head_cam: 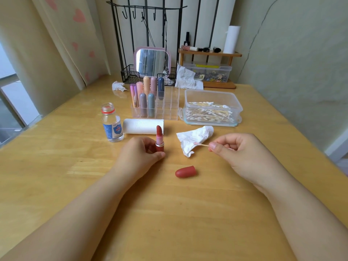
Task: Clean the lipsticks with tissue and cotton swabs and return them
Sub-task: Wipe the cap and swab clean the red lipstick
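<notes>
Single head cam, looks fwd/down, close over wooden table (56,185).

glossy wooden table (56,176), crumpled paper tissue (195,138)

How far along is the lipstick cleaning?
Done: seven capped lipsticks stand in the clear organizer. In hand: left hand holds the uncapped red lipstick upright; right hand pinches a pink-tipped cotton swab. Left: recap with the red cap lying on the table and return it.
</notes>
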The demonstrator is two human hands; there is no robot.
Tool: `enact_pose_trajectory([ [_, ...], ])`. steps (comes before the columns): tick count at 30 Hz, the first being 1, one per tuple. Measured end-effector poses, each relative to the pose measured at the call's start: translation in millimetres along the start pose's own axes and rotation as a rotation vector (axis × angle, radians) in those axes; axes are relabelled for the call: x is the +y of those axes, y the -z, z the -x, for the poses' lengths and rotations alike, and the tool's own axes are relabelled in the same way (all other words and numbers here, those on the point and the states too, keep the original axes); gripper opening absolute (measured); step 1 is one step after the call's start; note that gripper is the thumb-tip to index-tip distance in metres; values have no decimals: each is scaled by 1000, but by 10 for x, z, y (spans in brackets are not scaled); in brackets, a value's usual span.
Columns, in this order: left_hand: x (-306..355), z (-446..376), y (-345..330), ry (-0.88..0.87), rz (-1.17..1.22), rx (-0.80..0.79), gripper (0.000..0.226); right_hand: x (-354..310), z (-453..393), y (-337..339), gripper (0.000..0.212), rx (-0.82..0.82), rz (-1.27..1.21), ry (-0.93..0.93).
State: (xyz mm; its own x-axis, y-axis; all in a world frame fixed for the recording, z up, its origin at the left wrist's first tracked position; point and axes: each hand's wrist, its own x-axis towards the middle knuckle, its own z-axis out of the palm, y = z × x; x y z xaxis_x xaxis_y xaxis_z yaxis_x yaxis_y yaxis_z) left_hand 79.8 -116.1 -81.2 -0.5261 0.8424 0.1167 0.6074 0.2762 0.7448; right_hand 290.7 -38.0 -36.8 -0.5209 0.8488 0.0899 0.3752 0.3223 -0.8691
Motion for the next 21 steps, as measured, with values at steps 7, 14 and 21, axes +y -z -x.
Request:
enact_pose_trajectory([
  [7, 57, 25, 36, 46, 28, 2, 32, 1, 4, 10, 16, 16, 14, 2],
  [14, 235, 118, 218, 222, -107, -15, 34, 5, -3, 27, 16, 37, 39, 11],
  [21, 521, 417, 115, -126, -402, -152, 19, 7, -13, 39, 15, 28, 78, 30],
])
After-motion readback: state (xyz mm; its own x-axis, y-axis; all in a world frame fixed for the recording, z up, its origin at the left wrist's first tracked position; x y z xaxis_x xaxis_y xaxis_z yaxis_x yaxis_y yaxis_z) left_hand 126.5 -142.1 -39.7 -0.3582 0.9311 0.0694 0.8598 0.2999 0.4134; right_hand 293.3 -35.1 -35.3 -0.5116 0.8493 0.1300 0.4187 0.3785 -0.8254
